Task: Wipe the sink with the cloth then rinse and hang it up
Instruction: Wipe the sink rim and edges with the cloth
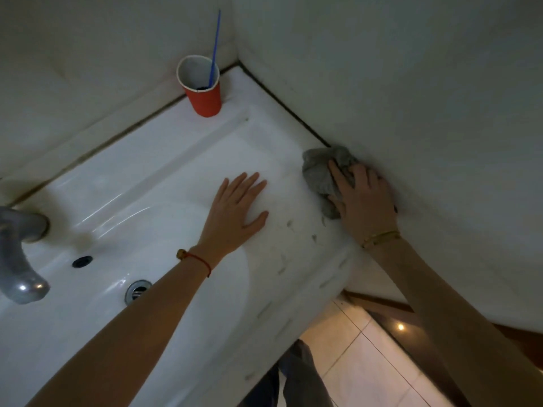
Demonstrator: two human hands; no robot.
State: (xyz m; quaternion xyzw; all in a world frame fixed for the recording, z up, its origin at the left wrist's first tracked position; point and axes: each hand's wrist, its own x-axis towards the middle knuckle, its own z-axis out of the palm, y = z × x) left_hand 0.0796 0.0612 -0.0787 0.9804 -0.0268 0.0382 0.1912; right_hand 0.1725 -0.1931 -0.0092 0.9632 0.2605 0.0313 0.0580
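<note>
Bare forearms reached over the glossy white ceramic sink [164, 183]. Left hand [235, 212] lay flat, fingers spread wide, on the smooth ledge. At three o'clock from it, the right hand [363, 198] pressed a crumpled grey cloth [318, 168] against the rim by the wall. At twelve o'clock stood a red paper cup [204, 95].

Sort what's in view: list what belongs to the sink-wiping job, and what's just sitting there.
Job:
grey cloth, bunched under the right hand
white sink
left hand, flat on the sink's ledge
faucet, for the rinse

Just there:
red cup on the back corner
blue stick in it
</note>
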